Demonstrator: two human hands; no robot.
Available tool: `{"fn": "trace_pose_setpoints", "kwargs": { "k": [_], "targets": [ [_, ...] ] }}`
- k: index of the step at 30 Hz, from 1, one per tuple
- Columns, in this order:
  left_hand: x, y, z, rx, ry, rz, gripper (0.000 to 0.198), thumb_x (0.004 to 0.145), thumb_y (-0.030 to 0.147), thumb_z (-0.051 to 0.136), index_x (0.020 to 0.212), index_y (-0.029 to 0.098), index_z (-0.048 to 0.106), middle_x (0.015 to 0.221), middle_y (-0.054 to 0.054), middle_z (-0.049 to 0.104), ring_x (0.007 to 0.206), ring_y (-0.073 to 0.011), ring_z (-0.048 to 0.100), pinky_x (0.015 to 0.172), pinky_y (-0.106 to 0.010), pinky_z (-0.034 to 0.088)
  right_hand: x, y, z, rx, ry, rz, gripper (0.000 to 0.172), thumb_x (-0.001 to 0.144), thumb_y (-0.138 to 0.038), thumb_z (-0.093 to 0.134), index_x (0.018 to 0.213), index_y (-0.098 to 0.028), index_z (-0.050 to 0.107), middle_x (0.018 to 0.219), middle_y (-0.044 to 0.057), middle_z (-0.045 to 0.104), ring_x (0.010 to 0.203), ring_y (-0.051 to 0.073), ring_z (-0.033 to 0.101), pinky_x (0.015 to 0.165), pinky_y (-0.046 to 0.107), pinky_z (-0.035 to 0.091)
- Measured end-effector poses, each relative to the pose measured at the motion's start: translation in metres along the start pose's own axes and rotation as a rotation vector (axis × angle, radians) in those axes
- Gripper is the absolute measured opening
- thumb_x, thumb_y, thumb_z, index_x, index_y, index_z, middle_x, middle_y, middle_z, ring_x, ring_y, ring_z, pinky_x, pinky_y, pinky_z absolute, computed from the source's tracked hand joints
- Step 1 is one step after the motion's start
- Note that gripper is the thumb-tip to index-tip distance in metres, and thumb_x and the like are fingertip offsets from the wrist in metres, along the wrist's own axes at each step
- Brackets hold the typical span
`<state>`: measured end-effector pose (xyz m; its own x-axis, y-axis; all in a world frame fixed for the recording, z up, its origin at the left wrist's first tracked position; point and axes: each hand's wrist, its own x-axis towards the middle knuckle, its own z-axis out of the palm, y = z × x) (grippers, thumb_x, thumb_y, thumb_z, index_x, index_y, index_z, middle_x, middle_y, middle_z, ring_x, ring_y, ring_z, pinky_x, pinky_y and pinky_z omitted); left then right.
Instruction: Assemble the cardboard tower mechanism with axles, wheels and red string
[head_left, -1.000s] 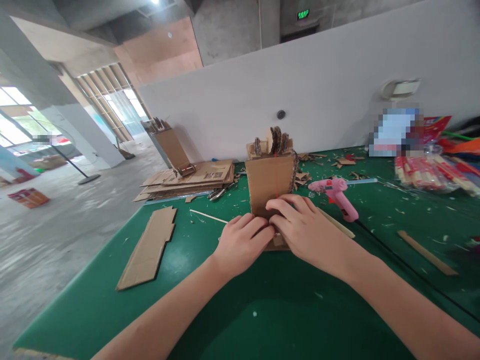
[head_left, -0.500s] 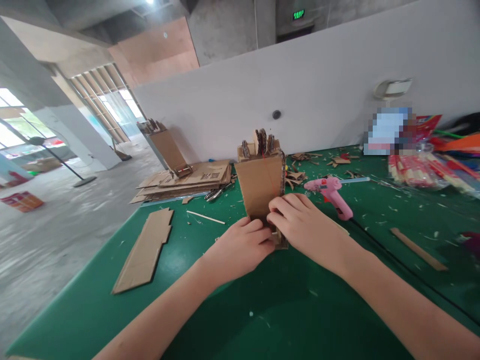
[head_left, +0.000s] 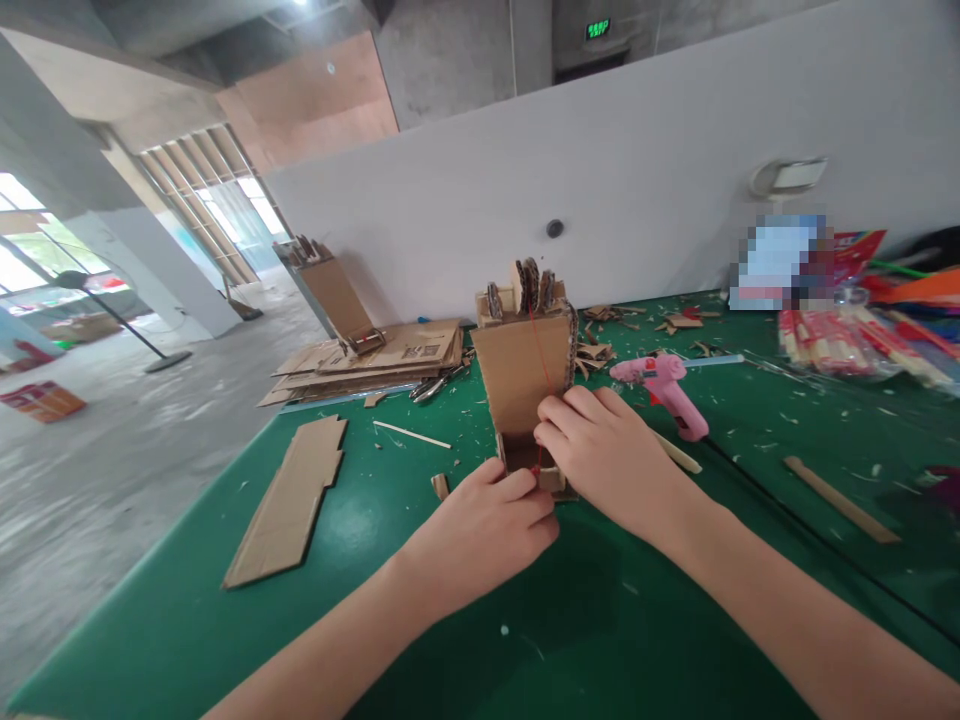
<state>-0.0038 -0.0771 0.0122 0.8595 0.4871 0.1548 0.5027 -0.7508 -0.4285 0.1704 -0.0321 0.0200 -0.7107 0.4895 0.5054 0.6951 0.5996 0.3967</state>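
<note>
An upright cardboard model (head_left: 523,365) stands on the table before me, with rounded cardboard discs (head_left: 529,285) on top and a small open box at its foot. A thin red string (head_left: 541,345) runs from the top down the front panel. My right hand (head_left: 611,440) is closed in a pinch on the string in front of the panel. Lower down, my left hand (head_left: 487,525) is closed at the front of the box, its thumb and forefinger at a small red bit of the string's lower end. Its other fingers are curled under.
Right of the model lies a pink glue gun (head_left: 671,395) with a black cord. A flat cardboard piece (head_left: 289,500) rests at left. Cardboard sheets (head_left: 405,350), carrying a second model (head_left: 335,300), lie at the back left. Packaged sticks (head_left: 832,345) are at the right.
My left hand has moved slightly down, uncovering the small box and the red bit at its fingertips. The string now stands off the panel, and my right hand has barely moved.
</note>
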Motion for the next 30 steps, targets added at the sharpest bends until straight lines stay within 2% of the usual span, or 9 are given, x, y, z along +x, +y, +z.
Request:
{"fn": "trace_pose_setpoints", "kwargs": {
  "k": [6, 11, 14, 17, 19, 21, 23, 27, 30],
  "targets": [
    [0.001, 0.002, 0.006, 0.005, -0.028, -0.013, 0.004, 0.086, 0.022, 0.055, 0.086, 0.019, 0.058, 0.09, -0.003, 0.064, 0.09, -0.0192, 0.05, 0.069, -0.035, 0.032, 0.001, -0.003, -0.002, -0.044, -0.007, 0.003, 0.021, 0.082, -0.006, 0.043, 0.075, -0.017, 0.059, 0.084, 0.008, 0.059, 0.079, 0.022, 0.044, 0.063, 0.036, 0.029],
    [0.002, 0.003, 0.011, -0.085, -0.017, -0.031, 0.003, 0.086, 0.02, 0.054, 0.084, 0.019, 0.057, 0.088, -0.001, 0.064, 0.089, -0.018, 0.051, 0.069, -0.034, 0.031, 0.002, -0.005, -0.001, -0.032, -0.003, 0.028, 0.021, 0.082, -0.006, 0.042, 0.073, -0.017, 0.057, 0.082, 0.007, 0.058, 0.079, 0.022, 0.045, 0.063, 0.036, 0.031],
    [0.002, 0.005, 0.016, -0.174, 0.088, -0.146, 0.01, 0.089, 0.024, 0.05, 0.085, 0.02, 0.057, 0.086, 0.0, 0.063, 0.084, -0.0178, 0.051, 0.069, -0.034, 0.032, 0.0, -0.004, -0.002, 0.05, 0.019, 0.057, 0.019, 0.083, -0.007, 0.042, 0.08, -0.017, 0.058, 0.1, 0.007, 0.059, 0.083, 0.022, 0.046, 0.066, 0.036, 0.035],
    [0.002, 0.007, 0.019, -0.327, 0.24, -0.321, 0.015, 0.09, 0.029, 0.046, 0.088, 0.02, 0.058, 0.089, -0.001, 0.064, 0.085, -0.0176, 0.051, 0.072, -0.034, 0.034, -0.005, -0.002, -0.008, 0.233, 0.076, 0.021, 0.021, 0.082, -0.007, 0.043, 0.091, -0.018, 0.057, 0.114, 0.007, 0.053, 0.084, 0.019, 0.047, 0.071, 0.033, 0.038],
    [0.003, 0.006, 0.018, -0.465, 0.328, -0.428, 0.01, 0.089, 0.024, 0.048, 0.087, 0.02, 0.057, 0.091, -0.001, 0.064, 0.088, -0.0164, 0.052, 0.076, -0.034, 0.037, -0.008, -0.001, -0.013, 0.398, 0.058, 0.04, 0.022, 0.079, -0.006, 0.042, 0.091, -0.018, 0.055, 0.108, 0.007, 0.052, 0.079, 0.015, 0.048, 0.066, 0.029, 0.04],
    [0.004, 0.004, 0.016, -0.572, 0.409, -0.522, 0.006, 0.087, 0.019, 0.05, 0.082, 0.02, 0.055, 0.089, 0.0, 0.064, 0.086, -0.0148, 0.054, 0.079, -0.033, 0.039, -0.011, -0.001, -0.019, 0.559, -0.024, 0.078, 0.022, 0.075, -0.006, 0.043, 0.089, -0.019, 0.053, 0.096, 0.005, 0.053, 0.072, 0.013, 0.047, 0.058, 0.026, 0.038],
    [0.005, 0.002, 0.015, -0.632, 0.475, -0.612, 0.008, 0.083, 0.015, 0.052, 0.077, 0.02, 0.053, 0.083, 0.001, 0.064, 0.079, -0.0133, 0.055, 0.076, -0.032, 0.042, -0.013, -0.002, -0.022, 0.671, -0.097, 0.078, 0.02, 0.073, -0.007, 0.046, 0.088, -0.019, 0.052, 0.086, 0.001, 0.053, 0.069, 0.012, 0.047, 0.056, 0.025, 0.037],
    [0.006, -0.001, 0.018, -0.687, 0.51, -0.779, 0.007, 0.078, 0.014, 0.057, 0.074, 0.02, 0.055, 0.072, 0.001, 0.063, 0.072, -0.0142, 0.056, 0.061, -0.027, 0.045, -0.01, -0.007, -0.02, 0.71, -0.079, 0.103, 0.012, 0.08, -0.017, 0.052, 0.091, -0.019, 0.054, 0.078, 0.0, 0.056, 0.072, 0.014, 0.05, 0.062, 0.028, 0.039],
    [0.004, -0.002, 0.024, -0.69, 0.54, -0.801, 0.007, 0.076, 0.017, 0.061, 0.077, 0.02, 0.055, 0.073, 0.001, 0.063, 0.074, -0.0151, 0.057, 0.06, -0.027, 0.046, -0.008, -0.01, -0.014, 0.675, -0.04, 0.134, 0.009, 0.085, -0.025, 0.052, 0.09, -0.018, 0.057, 0.079, 0.001, 0.058, 0.074, 0.015, 0.052, 0.063, 0.029, 0.04]
  ]
}}
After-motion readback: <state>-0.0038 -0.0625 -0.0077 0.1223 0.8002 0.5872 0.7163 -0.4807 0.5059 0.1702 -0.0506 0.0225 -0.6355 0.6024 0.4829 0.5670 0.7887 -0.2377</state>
